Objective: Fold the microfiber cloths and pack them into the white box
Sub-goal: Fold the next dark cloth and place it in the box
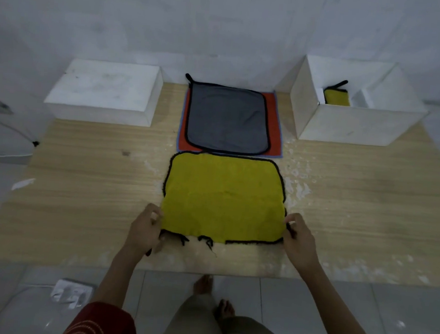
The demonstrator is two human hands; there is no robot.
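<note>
A square yellow microfiber cloth with black edging point(224, 196) lies spread flat on the pale wooden desk point(80, 168). Its near edge is frayed, and the black trim hangs loose in strands toward the near-left corner. Just beyond its far edge, a grey microfiber cloth with black edging point(228, 119) lies flat on an orange cloth with a blue border point(276, 124), a small loop at its far-left corner. The open white box point(355, 125) stands at the desk's far right. Inside it sits a folded yellow cloth point(336, 97) — black-edged, close to the near wall.
</note>
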